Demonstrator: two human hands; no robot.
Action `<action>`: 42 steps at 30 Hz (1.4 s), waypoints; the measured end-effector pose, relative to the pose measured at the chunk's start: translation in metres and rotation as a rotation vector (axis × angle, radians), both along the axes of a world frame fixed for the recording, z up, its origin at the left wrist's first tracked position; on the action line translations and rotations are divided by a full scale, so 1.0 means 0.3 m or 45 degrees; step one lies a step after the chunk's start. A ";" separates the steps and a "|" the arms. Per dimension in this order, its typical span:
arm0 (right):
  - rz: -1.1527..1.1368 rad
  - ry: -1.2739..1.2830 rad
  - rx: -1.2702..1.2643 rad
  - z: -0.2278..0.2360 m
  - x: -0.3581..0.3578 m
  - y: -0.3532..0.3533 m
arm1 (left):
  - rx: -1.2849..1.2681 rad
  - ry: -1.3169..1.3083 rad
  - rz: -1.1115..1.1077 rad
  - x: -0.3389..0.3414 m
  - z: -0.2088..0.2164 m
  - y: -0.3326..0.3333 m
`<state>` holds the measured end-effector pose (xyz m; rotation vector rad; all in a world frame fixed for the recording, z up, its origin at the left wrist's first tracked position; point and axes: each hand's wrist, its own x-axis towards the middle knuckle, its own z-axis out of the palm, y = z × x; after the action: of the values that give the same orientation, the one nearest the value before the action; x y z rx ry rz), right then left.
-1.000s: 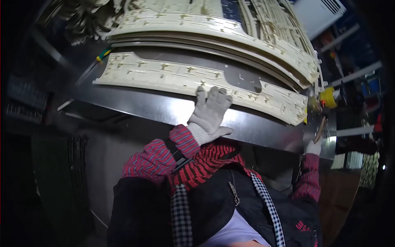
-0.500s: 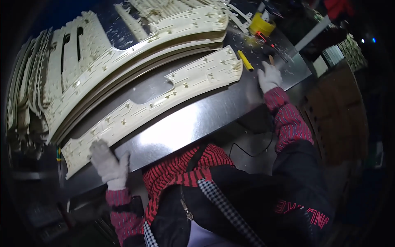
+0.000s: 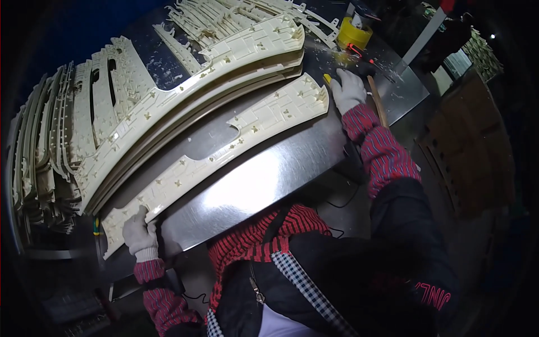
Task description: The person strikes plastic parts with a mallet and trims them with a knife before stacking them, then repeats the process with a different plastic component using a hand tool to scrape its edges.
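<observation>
A long curved cream plastic trim panel [image 3: 219,147] with notches and small clips lies near the table's front edge. At its left end my left hand [image 3: 139,235], in a white knitted glove, grips the front edge, fingertips on the panel's face. Past the panel's right end, my gloved right hand [image 3: 349,91] reaches over a slim yellow tool [image 3: 327,78], thumb and fingers apart. Most of that tool is hidden beneath the hand. A hammer [image 3: 377,101] with a wooden handle rests beside my right wrist, out of my grip.
Behind the panel lies a stack of similar curved panels [image 3: 241,48]. More panels [image 3: 84,106] stand close together at the left. Yellow tape [image 3: 355,35] and a red-and-black tool [image 3: 359,51] are at the back right of the metal table [image 3: 252,182]. Brown cardboard [image 3: 469,149] stands right.
My right hand has left the hammer handle and moved left onto the yellow tool. My left hand's outstretched fingers have drawn in around the panel's edge. The view has shifted slightly.
</observation>
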<state>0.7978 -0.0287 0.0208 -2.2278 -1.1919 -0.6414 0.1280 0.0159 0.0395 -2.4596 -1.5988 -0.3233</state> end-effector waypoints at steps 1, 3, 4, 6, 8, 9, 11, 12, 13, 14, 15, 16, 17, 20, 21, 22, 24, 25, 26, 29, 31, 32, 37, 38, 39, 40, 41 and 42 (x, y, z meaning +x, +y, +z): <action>-0.014 0.010 0.008 0.002 -0.023 -0.014 | 0.008 0.010 -0.014 0.003 0.011 0.005; 0.483 0.010 0.139 0.036 -0.162 -0.079 | -0.067 -0.011 0.037 0.009 0.027 -0.024; 0.545 0.080 -0.116 0.088 -0.255 -0.125 | -0.104 -0.024 0.054 0.012 0.030 -0.025; 0.576 0.161 -0.367 0.096 -0.387 -0.182 | -0.096 -0.040 0.002 0.012 0.034 -0.009; 0.595 -0.114 -0.094 0.030 -0.445 -0.197 | -0.085 -0.084 -0.051 0.005 0.036 0.005; 0.578 -0.106 -0.091 0.024 -0.440 -0.201 | -0.084 -0.076 -0.068 0.001 0.033 0.007; 0.572 -0.157 -0.149 0.022 -0.428 -0.200 | -0.053 -0.109 -0.102 -0.004 0.025 0.014; 0.573 -0.183 -0.177 0.021 -0.421 -0.196 | -0.037 -0.127 -0.116 -0.006 0.026 0.021; 0.563 -0.181 -0.171 0.013 -0.403 -0.193 | -0.032 -0.124 -0.125 -0.002 0.032 0.025; 0.489 -0.225 -0.199 -0.002 -0.367 -0.199 | -0.062 -0.108 -0.105 0.009 0.039 0.024; 0.416 -0.270 -0.226 -0.015 -0.326 -0.204 | -0.091 -0.093 -0.081 0.018 0.046 0.023; 0.347 -0.311 -0.252 -0.020 -0.292 -0.203 | -0.121 -0.075 -0.054 0.018 0.053 0.020; 0.345 -0.315 -0.245 -0.009 -0.251 -0.193 | -0.113 -0.078 -0.055 0.019 0.055 0.024; 0.126 -0.125 -0.136 0.028 -0.128 -0.120 | -0.113 -0.074 -0.076 0.013 0.057 0.027; 0.043 -0.082 -0.259 0.041 -0.089 -0.085 | -0.104 -0.071 -0.078 0.004 0.047 0.020; -0.036 -0.038 -0.379 0.055 -0.054 -0.043 | -0.072 -0.089 -0.095 -0.011 0.028 0.012; -0.067 0.095 -0.537 0.059 0.029 0.052 | 0.005 -0.130 -0.138 -0.019 0.012 0.012; -0.099 0.229 -0.716 0.043 0.072 0.093 | 0.021 -0.128 -0.144 0.001 0.022 0.014; -0.131 0.366 -0.897 0.038 0.089 0.108 | -0.016 -0.108 -0.123 0.028 0.033 -0.001; -0.221 0.409 -0.821 0.016 0.116 0.077 | -0.089 -0.065 -0.082 0.090 0.061 -0.054; -0.273 0.434 -0.786 0.025 0.091 0.039 | -0.144 -0.103 -0.079 0.118 0.074 -0.069; -0.204 0.721 -0.608 0.071 0.034 -0.012 | -0.176 -0.124 -0.075 0.127 0.077 -0.075; 0.188 1.662 0.107 0.086 -0.210 -0.281 | -0.200 -0.070 -0.084 0.171 0.091 -0.075; 0.172 1.666 0.111 0.078 -0.236 -0.305 | -0.185 -0.109 -0.090 0.171 0.084 -0.073; 0.138 1.393 0.009 0.070 -0.260 -0.325 | -0.170 -0.148 -0.093 0.169 0.076 -0.073; 0.104 1.118 -0.090 0.067 -0.277 -0.341 | -0.153 -0.189 -0.098 0.170 0.071 -0.070; 0.073 0.841 -0.187 0.066 -0.292 -0.349 | -0.156 -0.187 -0.107 0.171 0.069 -0.066; 0.066 0.844 -0.186 0.075 -0.307 -0.351 | -0.157 -0.175 -0.116 0.170 0.068 -0.063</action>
<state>0.7057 -0.1339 0.0434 -2.2438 -0.9574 0.2147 0.1790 -0.0031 0.0599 -2.6623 -1.6066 -0.4284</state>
